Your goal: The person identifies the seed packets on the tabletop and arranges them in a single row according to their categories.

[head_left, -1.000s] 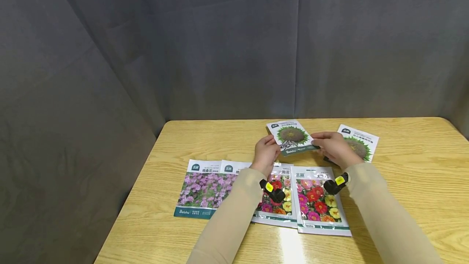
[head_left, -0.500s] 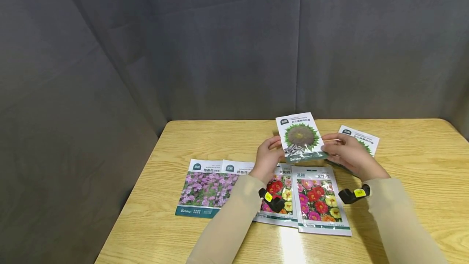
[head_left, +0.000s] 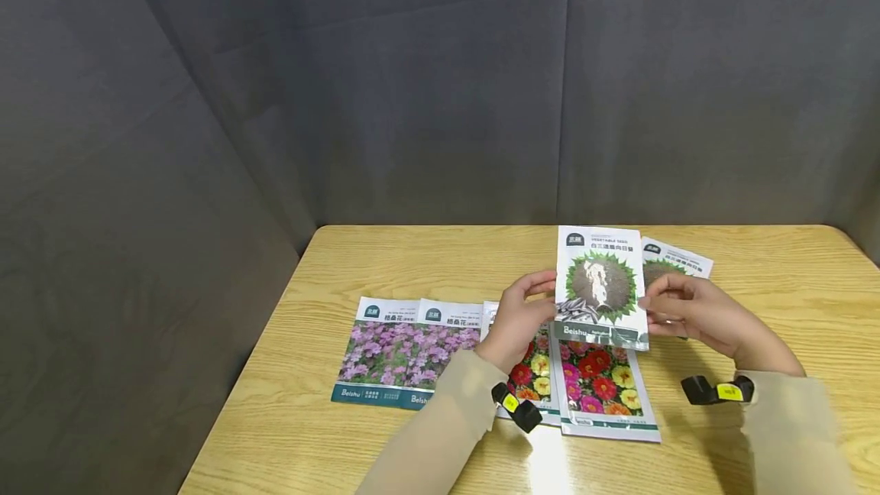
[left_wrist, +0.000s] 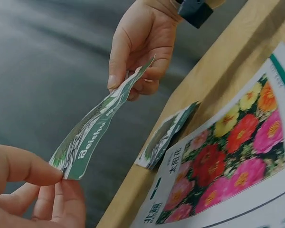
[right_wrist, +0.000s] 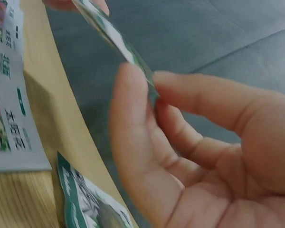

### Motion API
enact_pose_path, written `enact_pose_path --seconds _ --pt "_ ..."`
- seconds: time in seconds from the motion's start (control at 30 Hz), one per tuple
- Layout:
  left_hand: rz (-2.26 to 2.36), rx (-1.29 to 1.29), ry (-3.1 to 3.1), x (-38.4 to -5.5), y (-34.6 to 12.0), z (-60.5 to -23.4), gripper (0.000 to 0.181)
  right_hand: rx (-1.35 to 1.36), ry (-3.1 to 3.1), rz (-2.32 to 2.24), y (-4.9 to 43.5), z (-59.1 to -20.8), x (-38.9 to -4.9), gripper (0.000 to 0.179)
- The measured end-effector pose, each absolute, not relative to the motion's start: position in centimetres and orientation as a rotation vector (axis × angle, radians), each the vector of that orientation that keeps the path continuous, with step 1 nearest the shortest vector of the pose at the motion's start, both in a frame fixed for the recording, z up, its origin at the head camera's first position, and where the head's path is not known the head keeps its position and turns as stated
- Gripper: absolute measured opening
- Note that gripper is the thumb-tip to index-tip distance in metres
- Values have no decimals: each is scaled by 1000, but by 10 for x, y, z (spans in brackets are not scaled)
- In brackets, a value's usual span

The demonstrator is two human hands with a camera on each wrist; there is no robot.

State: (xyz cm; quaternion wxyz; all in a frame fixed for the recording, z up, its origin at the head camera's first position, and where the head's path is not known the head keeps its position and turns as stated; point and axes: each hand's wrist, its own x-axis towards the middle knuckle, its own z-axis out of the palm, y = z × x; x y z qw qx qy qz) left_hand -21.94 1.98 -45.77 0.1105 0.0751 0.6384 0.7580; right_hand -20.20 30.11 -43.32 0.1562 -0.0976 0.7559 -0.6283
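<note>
Fingers of our left hand [head_left: 520, 321] and right hand [head_left: 711, 323] pinch the held sunflower packet [head_left: 605, 296] at its opposite side edges, and neither hand lets go. We place everything by the right-hand mixed-flower packet [head_left: 605, 388]. Grey cloth [head_left: 440, 82] hangs well beyond it, and the desk [head_left: 275, 441] carries it. Just beside it on the left lies the other mixed-flower packet [head_left: 539, 367], partly hidden by our hand; farther left come the inner purple packet [head_left: 440, 350] and the outer purple packet [head_left: 371, 354]. Beyond it and to its right, the second sunflower packet [head_left: 677, 254] lies askew.

What changes is the piece we hold: compared with a second ago, it sits farther right and nearer us, straighter, its face turned our way. It now hangs off the desk, covering the landmark's top in the head view, and looks slightly bowed from the left wrist. We judge that it remains unplaced and that both hands are tied up with it. Smallest of all, a patch of glare whitens the middle of its printed sunflower.
</note>
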Motion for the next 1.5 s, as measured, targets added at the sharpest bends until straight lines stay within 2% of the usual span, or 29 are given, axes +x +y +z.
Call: enact_pose_path --seconds 0.17,0.3,0.5,0.83,0.97,1.27,1.5 --pt "2194 254 1841 -208 24 -459 47 -379 2118 -1805 315 -437 -193 8" --pt "2190 253 1787 -201 30 -462 42 -417 2045 -1859 327 -437 -188 20" --pt "2219 225 1698 -190 42 -462 44 -365 2058 -1849 341 -427 -182 36" --pt "2199 171 1698 -180 63 -462 47 -280 2337 -1436 347 -416 -172 57" --pt "2128 152 1757 -176 69 -464 44 -296 2295 -1388 350 -414 -169 52" --pt "1850 253 2035 -165 71 -465 26 -208 2211 -1322 350 -414 -166 28" --pt "1752 287 2083 -160 75 -465 22 -216 2187 -1276 357 -422 -164 17"
